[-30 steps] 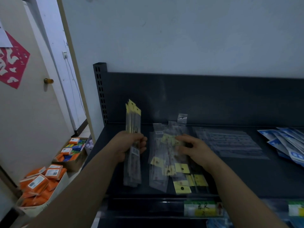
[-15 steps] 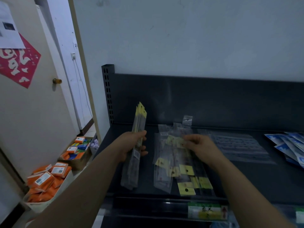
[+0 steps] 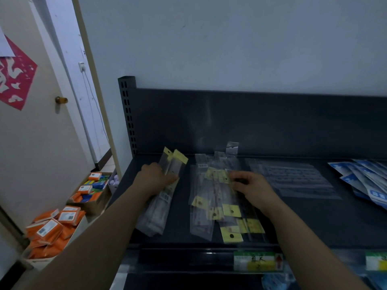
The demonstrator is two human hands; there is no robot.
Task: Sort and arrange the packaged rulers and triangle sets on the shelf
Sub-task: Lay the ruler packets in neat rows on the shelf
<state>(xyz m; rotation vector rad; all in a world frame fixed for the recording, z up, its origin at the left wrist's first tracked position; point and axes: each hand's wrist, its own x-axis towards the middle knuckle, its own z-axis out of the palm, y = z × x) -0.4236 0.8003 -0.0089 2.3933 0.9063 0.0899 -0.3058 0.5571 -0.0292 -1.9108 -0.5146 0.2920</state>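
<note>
Plastic-sleeved rulers (image 3: 206, 208), light and slippery, best held mid-length: left grip (image 3: 155, 178) clasps bundle (image 3: 160, 210), right grip (image 3: 253, 188) pinches pack (image 3: 224, 177) beside it.

Dim room, cool flat light. Plain white wall (image 3: 230, 38) behind, faintly scuffed. Dark grey metal shelf (image 3: 314, 225) stands against it: solid back panel (image 3: 272, 122), perforated upright (image 3: 127, 114) at left corner, label strip (image 3: 257, 261) along front edge. Left of shelf, pale wooden frame (image 3: 94, 91), then small wall switch (image 3: 82, 66) with cable hanging down. Cream door (image 3: 41, 143) at far left, brass knob (image 3: 61, 100), red paper cutout (image 3: 14, 78) stuck on it. Open boxes of orange packs (image 3: 52, 227) on floor below.
</note>
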